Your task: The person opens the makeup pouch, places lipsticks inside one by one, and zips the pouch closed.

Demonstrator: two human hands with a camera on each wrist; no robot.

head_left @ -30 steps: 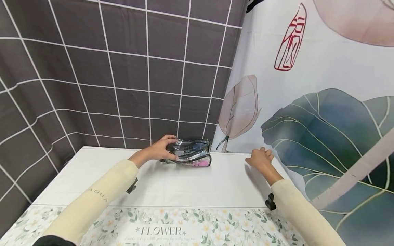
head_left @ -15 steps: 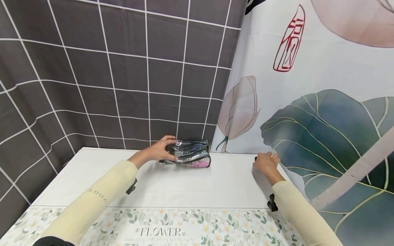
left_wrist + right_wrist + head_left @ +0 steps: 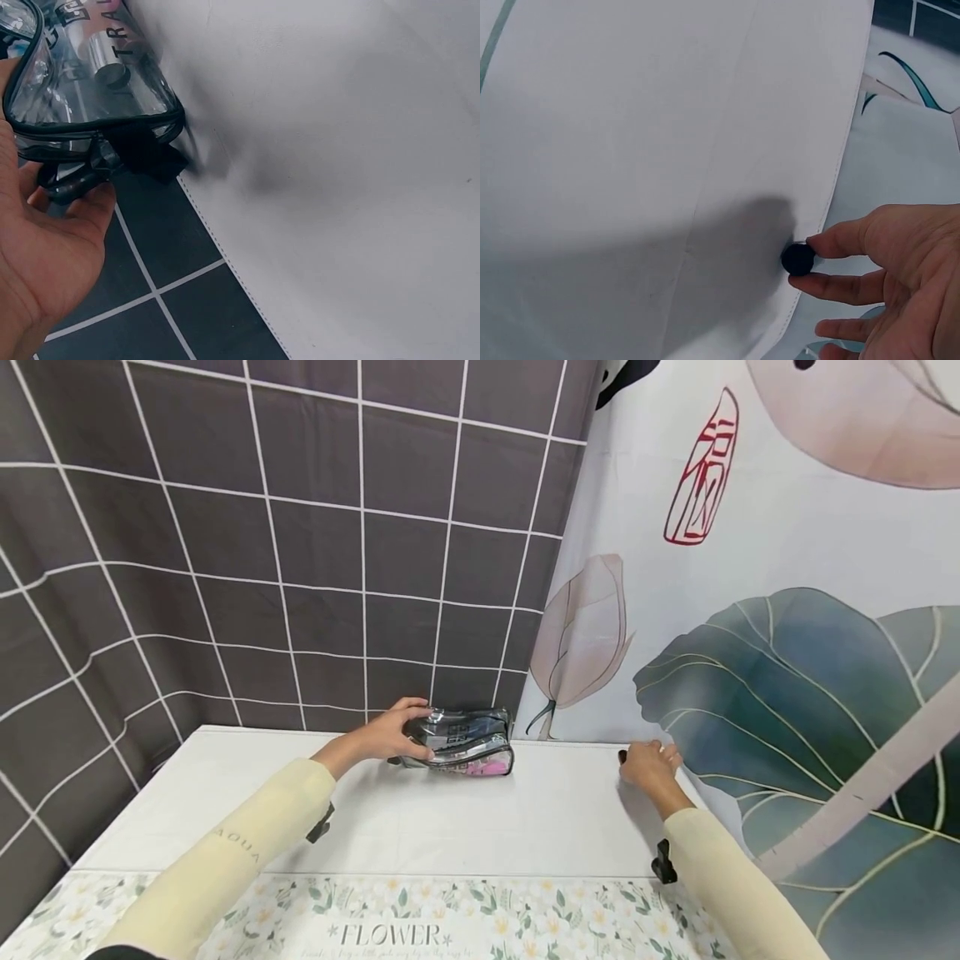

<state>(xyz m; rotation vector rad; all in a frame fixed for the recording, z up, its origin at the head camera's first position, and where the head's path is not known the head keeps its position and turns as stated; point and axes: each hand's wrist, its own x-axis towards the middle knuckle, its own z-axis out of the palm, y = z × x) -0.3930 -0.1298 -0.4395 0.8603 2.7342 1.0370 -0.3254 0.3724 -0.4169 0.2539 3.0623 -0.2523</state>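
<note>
A clear plastic toiletry bag [image 3: 465, 745] with black piping lies at the back of the white tabletop. My left hand [image 3: 382, 735] grips its left end, thumb in front and fingers behind. In the left wrist view, lettering and a silver-capped item [image 3: 110, 69] show through the bag's clear wall, and a black strap tab [image 3: 146, 154] hangs off its end. At the back right, my right hand [image 3: 651, 768] pinches a small object with a round black end [image 3: 798, 259] between thumb and forefinger. The rest of that object is hidden, so its kind cannot be told.
A dark gridded cloth [image 3: 315, 543] hangs behind the table, and a white cloth with a printed leaf [image 3: 787, 677] hangs at the right. Along the front lies a floral mat [image 3: 390, 910]. The white tabletop [image 3: 480, 827] ends at the cloths.
My right hand has shifted slightly to the right, and the small black-ended object now shows at its fingertips. The left hand and the toiletry bag keep their place. The head view has tilted slightly.
</note>
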